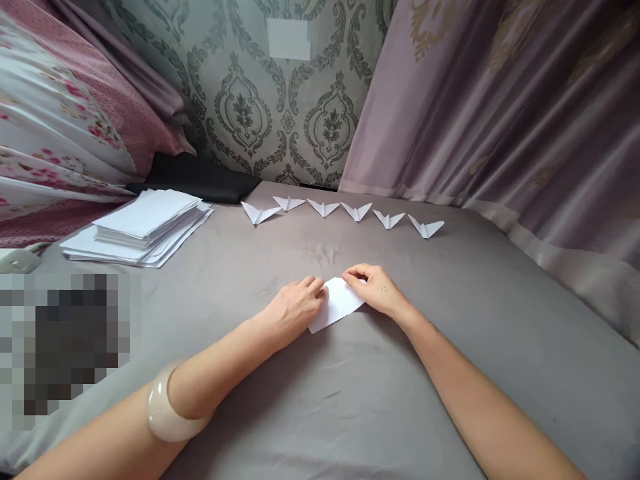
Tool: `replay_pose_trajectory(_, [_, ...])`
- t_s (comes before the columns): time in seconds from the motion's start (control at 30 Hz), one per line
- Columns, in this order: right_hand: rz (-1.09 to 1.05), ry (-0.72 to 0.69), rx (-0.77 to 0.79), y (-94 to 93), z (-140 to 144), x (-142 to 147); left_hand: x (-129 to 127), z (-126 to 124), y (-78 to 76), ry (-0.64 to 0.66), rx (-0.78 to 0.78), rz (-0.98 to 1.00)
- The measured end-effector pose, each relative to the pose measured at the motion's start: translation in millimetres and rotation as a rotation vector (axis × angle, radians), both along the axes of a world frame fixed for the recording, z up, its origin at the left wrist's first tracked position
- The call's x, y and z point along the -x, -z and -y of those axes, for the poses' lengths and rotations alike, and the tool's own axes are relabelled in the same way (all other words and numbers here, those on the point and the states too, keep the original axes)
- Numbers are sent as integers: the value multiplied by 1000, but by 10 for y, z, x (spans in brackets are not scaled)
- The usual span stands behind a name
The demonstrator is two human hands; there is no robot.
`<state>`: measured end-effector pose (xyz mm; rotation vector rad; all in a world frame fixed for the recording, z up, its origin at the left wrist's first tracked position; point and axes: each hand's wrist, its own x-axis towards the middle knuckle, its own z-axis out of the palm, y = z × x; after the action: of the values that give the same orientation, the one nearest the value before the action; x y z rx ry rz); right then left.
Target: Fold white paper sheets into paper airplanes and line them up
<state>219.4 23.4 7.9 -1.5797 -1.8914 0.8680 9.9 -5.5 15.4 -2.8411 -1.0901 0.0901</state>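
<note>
A partly folded sheet of white paper (pixel 337 308) lies on the grey cloth in front of me, its top corners cut at a slant by folds. My left hand (pixel 300 303) has its fingers curled on the sheet's left edge. At the upper right edge, my right hand (pixel 373 287) pinches the paper between thumb and fingers. Beyond my hands stands a row of several folded paper planes, among them one at the left end (pixel 259 213) and one at the right end (pixel 426 227).
A stack of white paper (pixel 145 223) rests at the left, beside a black cloth-like item (pixel 200 177). Curtains hang at the left (pixel 65 127) and right (pixel 450 100). Grey fabric (pixel 500 320) covers the surface. The lower left is pixelated.
</note>
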Motion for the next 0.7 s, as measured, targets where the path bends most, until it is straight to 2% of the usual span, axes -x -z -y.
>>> replay_pose_trajectory(0.3, [-12,-57,106,-99,-85,57,-32,21,-22,-31,40,-15])
replay_pose_trajectory(0.43, [45,-107,102,-69,-104,81,-47,21,-3,-37,27,-31])
replay_pose_trajectory(0.57, [71,-92,56,-35,-109,90,-52,13,25,-30,7,-27])
replay_pose_trajectory(0.7, [36,-100,106,-46,-99,95,-44,11,31,-26,2,-25])
